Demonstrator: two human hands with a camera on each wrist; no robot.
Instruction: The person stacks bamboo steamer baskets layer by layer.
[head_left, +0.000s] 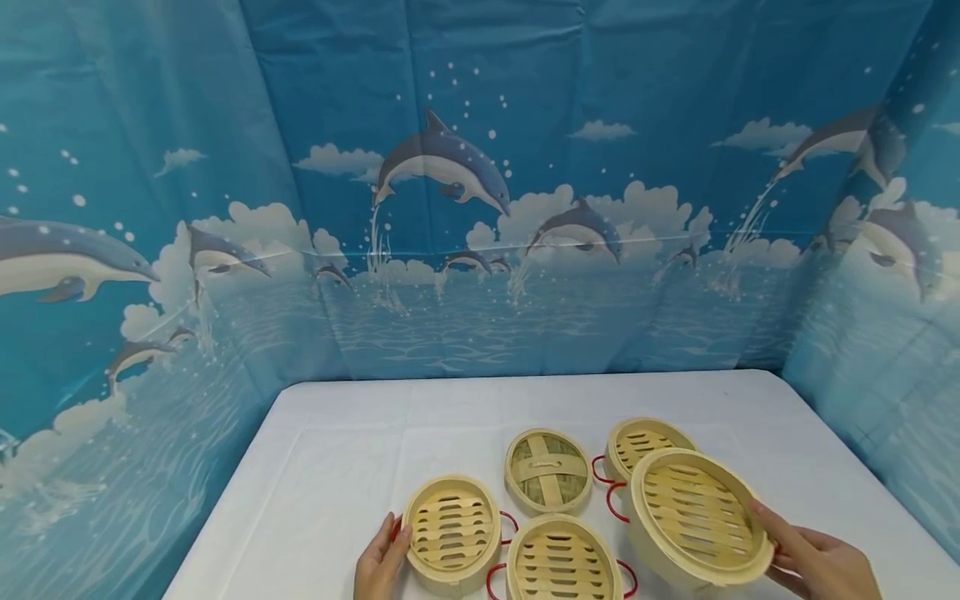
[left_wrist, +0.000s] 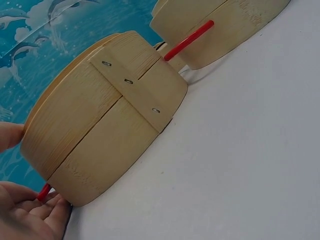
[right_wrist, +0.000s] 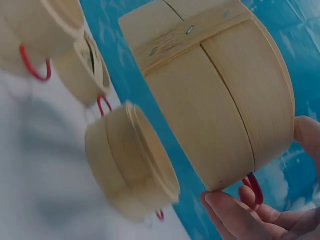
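My left hand [head_left: 381, 562] holds the side of a round bamboo steamer basket [head_left: 452, 529] with a slatted base and red handles. In the left wrist view, the thumb is at the rim of this basket [left_wrist: 95, 120] and the fingers lie low beside its red handle [left_wrist: 44, 192]. My right hand [head_left: 821, 557] grips a second bamboo steamer basket [head_left: 693, 512], lifted and tilted above the table. The right wrist view shows that raised basket [right_wrist: 210, 95] between thumb and fingertips, with a red handle [right_wrist: 254, 189] near the palm.
A third steamer basket [head_left: 562, 571] stands at the front, between the two held ones. Behind it lies a woven bamboo lid [head_left: 550, 473]. Another basket [head_left: 641, 442] sits at the back right, partly hidden by the raised one. A dolphin-print curtain [head_left: 480, 317] borders the white table [head_left: 337, 467].
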